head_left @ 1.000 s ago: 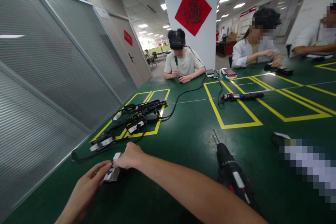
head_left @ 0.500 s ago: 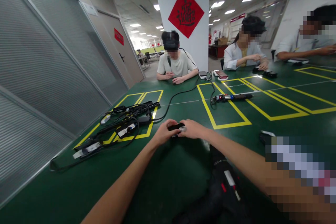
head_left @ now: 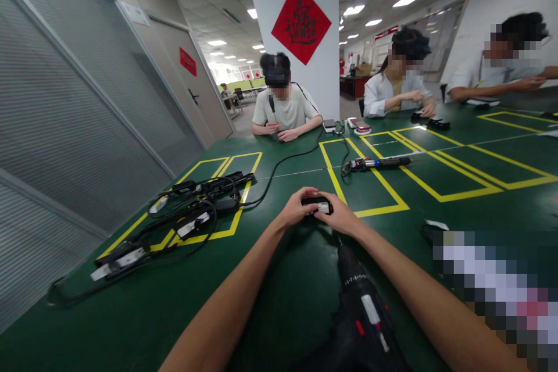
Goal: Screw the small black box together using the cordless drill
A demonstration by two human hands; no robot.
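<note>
Between my two hands is a small black box with a white label [head_left: 323, 207], held just above the table. My left hand [head_left: 300, 204] grips its left end, thumb across the near face. At the other end my right hand [head_left: 337, 215] wraps its fingers round it. Part of the box is hidden by the fingers. Close below my hands lies a black cordless drill [head_left: 361, 302] with red and white marks, its thin bit pointing toward the box. Neither hand touches the drill.
Cables and black adapters [head_left: 196, 221] lie in a heap at the left, across yellow tape outlines. An electric screwdriver [head_left: 379, 163] rests beyond my right hand. Three co-workers sit at the far side, the nearest person [head_left: 285, 107] opposite me. A blurred-out item [head_left: 488, 279] lies at right.
My hands have turned the box so that its white label shows more plainly. The view has shifted a little to the right, and more of the drill, with its bit, is visible.
</note>
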